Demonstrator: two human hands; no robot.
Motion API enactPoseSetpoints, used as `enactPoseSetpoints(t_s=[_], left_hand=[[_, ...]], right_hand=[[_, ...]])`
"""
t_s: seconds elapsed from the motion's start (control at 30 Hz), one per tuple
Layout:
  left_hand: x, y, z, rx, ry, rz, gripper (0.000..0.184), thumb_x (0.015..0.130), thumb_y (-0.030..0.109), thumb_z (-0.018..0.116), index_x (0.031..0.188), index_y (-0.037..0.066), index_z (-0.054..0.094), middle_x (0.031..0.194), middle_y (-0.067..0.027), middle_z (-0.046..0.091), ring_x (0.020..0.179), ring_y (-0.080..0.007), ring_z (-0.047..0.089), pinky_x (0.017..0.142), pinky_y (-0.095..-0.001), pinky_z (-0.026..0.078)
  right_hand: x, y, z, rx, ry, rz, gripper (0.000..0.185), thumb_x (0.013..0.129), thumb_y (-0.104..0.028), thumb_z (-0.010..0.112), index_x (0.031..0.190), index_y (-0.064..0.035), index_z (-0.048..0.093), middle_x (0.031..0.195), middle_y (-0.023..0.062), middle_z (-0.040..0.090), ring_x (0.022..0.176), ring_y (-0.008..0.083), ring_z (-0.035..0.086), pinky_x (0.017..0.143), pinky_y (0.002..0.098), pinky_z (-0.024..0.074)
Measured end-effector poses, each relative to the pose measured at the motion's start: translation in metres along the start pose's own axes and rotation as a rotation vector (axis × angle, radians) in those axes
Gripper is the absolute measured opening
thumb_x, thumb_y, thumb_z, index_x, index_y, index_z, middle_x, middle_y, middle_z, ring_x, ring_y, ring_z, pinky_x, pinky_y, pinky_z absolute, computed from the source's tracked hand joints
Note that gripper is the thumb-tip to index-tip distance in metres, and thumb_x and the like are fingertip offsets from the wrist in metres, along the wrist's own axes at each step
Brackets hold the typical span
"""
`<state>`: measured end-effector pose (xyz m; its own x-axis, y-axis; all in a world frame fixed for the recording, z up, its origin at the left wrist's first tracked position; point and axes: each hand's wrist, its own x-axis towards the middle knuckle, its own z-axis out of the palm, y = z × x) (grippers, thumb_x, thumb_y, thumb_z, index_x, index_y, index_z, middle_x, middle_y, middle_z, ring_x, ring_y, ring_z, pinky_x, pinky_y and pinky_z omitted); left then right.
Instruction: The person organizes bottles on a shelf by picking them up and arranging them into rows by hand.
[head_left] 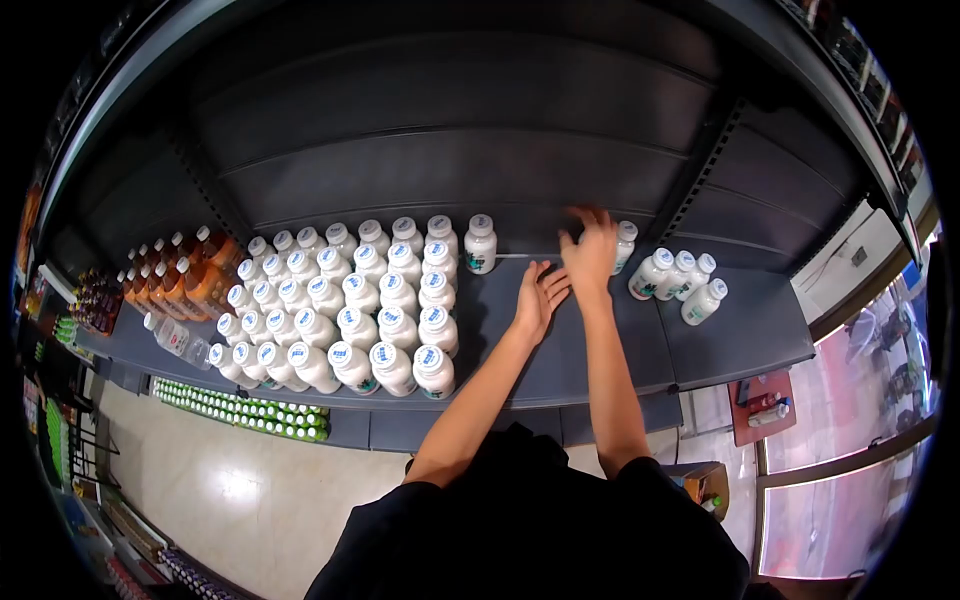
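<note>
My left hand point(543, 300) is over the dark shelf point(500, 365), palm turned up and fingers stretched out, holding nothing. My right hand point(592, 248) is just beyond it, a little smeared by motion, its fingers apart and no object visible in it. Beside my right hand, and partly hidden by it, stands a white bottle point(626, 240). A single white bottle point(481, 246) with a green label mark stands at the back, left of both hands. Several more white bottles point(355, 330) with blue-printed caps stand in close rows on the left.
Several white bottles point(672, 280) stand at the right end of the shelf. Orange-brown bottles point(205, 285) and clear bottles point(182, 343) are at the far left, the clear ones tilted or lying. A dark back panel point(450, 130) rises behind. Green-capped bottles point(240, 405) fill a lower shelf.
</note>
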<state>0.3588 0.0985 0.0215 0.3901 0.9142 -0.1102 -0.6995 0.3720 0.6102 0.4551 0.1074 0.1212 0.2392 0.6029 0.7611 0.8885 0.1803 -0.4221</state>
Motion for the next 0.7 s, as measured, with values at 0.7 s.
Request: enactPoseSetpoints(t_s=[0.7], left_hand=[[-0.016, -0.026, 0.022, 0.341, -0.155, 0.147, 0.053, 0.108, 0.029, 0.039, 0.154, 0.003, 0.044, 0.147, -0.0128, 0.058, 0.123, -0.0225, 0.06, 0.104, -0.0354, 0.047]], right_hand=[[0.017, 0.034, -0.011, 0.134, -0.256, 0.009, 0.041, 0.074, -0.024, 0.089, 0.11, -0.0077, 0.076, 0.107, 0.0157, 0.076, 0.099, 0.0365, 0.073, 0.087, 0.041, 0.0576]])
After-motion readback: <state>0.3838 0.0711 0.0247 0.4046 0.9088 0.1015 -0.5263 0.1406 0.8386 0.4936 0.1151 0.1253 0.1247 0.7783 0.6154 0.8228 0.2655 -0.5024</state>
